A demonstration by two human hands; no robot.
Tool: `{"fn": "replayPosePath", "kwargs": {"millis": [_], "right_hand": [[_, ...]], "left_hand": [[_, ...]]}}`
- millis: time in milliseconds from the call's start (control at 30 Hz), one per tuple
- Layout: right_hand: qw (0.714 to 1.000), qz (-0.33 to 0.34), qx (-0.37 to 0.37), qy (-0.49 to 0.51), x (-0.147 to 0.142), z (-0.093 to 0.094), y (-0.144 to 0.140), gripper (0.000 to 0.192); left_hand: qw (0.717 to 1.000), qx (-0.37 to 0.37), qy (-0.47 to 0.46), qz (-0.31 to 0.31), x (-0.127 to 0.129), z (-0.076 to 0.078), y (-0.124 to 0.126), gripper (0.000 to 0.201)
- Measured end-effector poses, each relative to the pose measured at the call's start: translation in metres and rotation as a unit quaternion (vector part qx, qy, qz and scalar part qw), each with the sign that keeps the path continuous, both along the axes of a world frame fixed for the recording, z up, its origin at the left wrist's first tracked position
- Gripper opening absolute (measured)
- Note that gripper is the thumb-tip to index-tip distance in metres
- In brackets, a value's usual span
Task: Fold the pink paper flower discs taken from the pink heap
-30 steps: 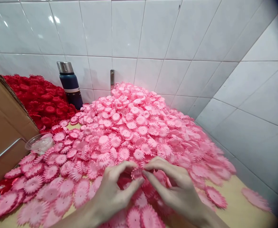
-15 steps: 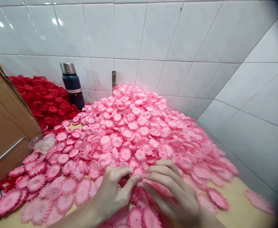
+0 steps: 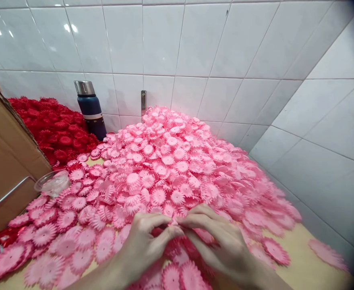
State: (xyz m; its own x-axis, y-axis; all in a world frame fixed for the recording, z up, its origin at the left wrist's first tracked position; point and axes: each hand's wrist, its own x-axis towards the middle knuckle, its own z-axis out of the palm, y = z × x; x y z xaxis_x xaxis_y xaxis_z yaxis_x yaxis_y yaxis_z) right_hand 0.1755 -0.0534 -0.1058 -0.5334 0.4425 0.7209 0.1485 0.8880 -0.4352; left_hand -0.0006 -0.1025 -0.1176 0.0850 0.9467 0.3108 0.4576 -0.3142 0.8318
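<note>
Close together at the bottom middle are my left hand [image 3: 146, 239] and my right hand [image 3: 217, 237], fingertips almost meeting. The left thumb and forefinger pinch the edge of a pink scalloped flower piece [image 3: 173, 222], mostly hidden by the fingers. My right thumb and fingers close on the same spot from the other side. Behind the hands rises a large heap of pink flower pieces [image 3: 177, 155], round with notched edges and small dark centre holes. More pink flower pieces [image 3: 171, 277] lie just below, between my wrists.
A heap of red flower pieces [image 3: 54, 127] lies at the back left, beside a dark blue bottle [image 3: 94, 114]. A cardboard box [image 3: 9, 161] stands at the left, near a clear plastic tub [image 3: 53, 183]. White tiled walls [image 3: 161, 40] bound the table [image 3: 303, 253].
The right hand's fingers have drawn together and moved slightly left, against the left fingertips. The left hand has barely shifted. The whole view has moved a little.
</note>
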Motion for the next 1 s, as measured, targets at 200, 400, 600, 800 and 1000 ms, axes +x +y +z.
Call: {"fn": "replayPosePath", "kwargs": {"millis": [200,400,600,800,1000], "right_hand": [[1.000,-0.005,0.009,0.010,-0.004,0.003,-0.004,0.022],[0.995,-0.064,-0.010,0.082,-0.004,0.003,-0.005,0.023],[0.985,-0.111,-0.047,0.123,-0.005,0.000,-0.003,0.025],[0.955,-0.248,-0.046,0.156,0.019,-0.002,0.027,0.014],[0.962,-0.272,0.023,0.028,0.026,0.007,0.039,0.019]], "left_hand": [[1.000,-0.023,-0.016,-0.003,-0.002,0.001,0.001,0.017],[1.000,-0.004,-0.016,0.001,0.003,0.006,-0.001,0.020],[1.000,0.020,0.004,0.014,0.004,0.010,0.000,0.024],[0.998,0.052,-0.019,0.016,0.002,0.010,0.000,0.027],[0.995,0.067,-0.038,0.061,-0.001,0.013,0.000,0.021]]}}
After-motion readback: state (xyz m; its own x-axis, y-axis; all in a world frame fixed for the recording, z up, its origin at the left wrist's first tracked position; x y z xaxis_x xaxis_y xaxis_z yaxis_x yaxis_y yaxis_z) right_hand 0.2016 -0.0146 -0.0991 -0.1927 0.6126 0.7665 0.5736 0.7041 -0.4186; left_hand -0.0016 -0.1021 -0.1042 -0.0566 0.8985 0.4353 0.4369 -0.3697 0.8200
